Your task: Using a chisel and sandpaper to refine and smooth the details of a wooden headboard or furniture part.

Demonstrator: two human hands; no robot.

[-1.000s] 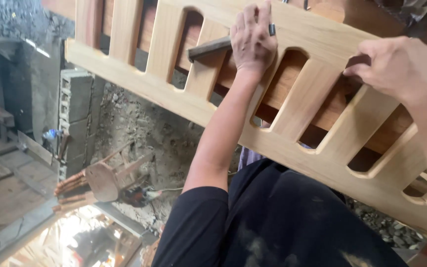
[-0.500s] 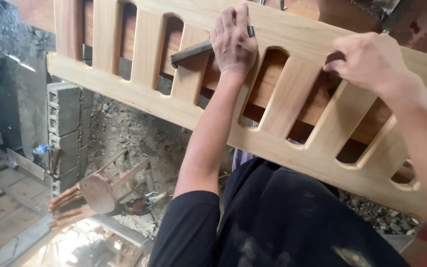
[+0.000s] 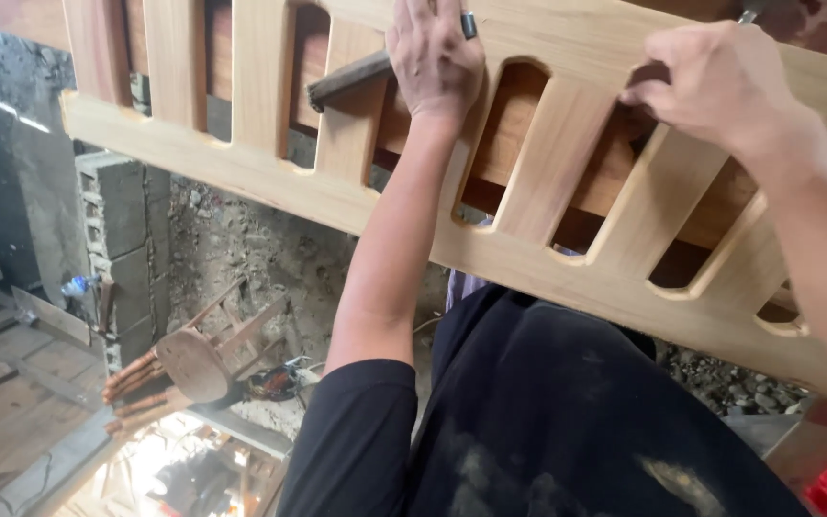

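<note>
Left hand pressed flat, fingers together, on the pale wooden frame (slotted, slanting down to the right); a dark tool juts out just left of it. Right hand curls its fingers into a slot.

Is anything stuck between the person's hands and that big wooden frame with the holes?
Nothing visible is. The left hand lies flat on the wooden frame, and the right hand grips it, fingers curled into one slot. A dark bar runs behind the slats.
</note>
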